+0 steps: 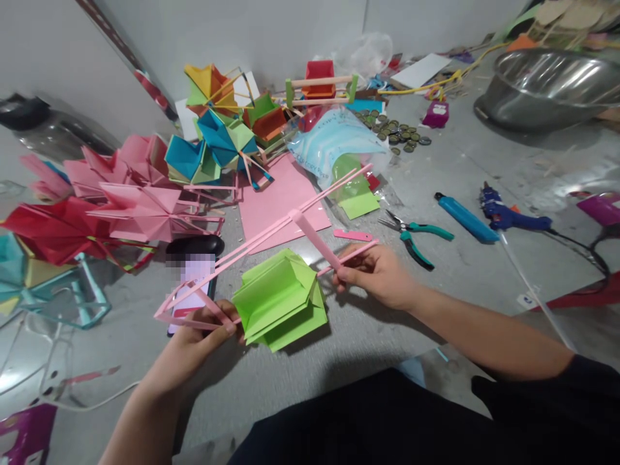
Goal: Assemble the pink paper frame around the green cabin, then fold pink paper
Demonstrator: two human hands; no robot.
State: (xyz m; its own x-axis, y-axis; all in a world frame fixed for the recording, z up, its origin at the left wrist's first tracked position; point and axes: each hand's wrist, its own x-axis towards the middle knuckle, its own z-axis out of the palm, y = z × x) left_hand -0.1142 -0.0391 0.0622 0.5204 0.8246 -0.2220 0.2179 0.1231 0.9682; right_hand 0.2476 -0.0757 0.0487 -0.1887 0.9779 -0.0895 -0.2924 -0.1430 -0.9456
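Grey floor (436, 181), paper-craft clutter, pale wall (271, 32)

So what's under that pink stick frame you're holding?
A folded green paper piece hangs on the pink frame, with a phone on the grey floor beneath. The paper hides the floor directly below it.

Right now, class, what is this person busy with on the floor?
A person holds a pink stick frame with both hands. The left hand pinches its near pointed end and the right hand grips a stick at the other side. A folded green paper piece sits on the frame between the hands. Finished paper pinwheels lie to the left; pliers and a glue gun lie to the right.
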